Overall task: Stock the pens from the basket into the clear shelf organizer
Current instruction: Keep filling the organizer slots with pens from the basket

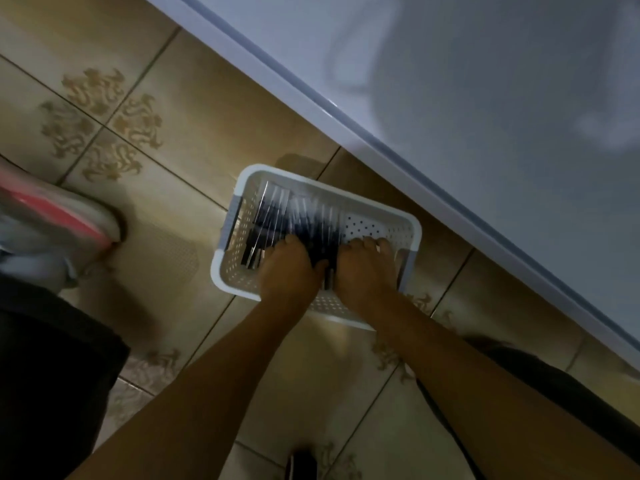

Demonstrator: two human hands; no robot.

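- Head view: the left hand (pixel 289 268) is sunk into the pens (pixel 294 216), with its fingers curled down round a bunch at the near end of the pile. A hold on pens is judged, though the fingertips are blurred.
- The right hand (pixel 363 268) is set just beside that grip, fingers bent and tips pressed where the pile meets the bare perforated bottom. Whether any pen is pinched there cannot be told.
- The pens in view are all held by the basket (pixel 311 184), which is stood on the tiled floor (pixel 173 98). Most are spread beyond the left grip, and a few dark ones are caught between the two hands.
- The clear shelf organizer is not seen. Only a white panel (pixel 485 98) is seen beyond and to the right of the grip.
- A loosely gathered bunch is likely to fan out when lifted, so slim pens could be lost from its ends.
- Pens lying crossed beyond the grip could be snagged and flicked over the rim.
- The light basket could be dragged or tipped if the near wall is pressed by the wrists.
- Dropped pens could be rolled across the tiles and lost under the white panel.
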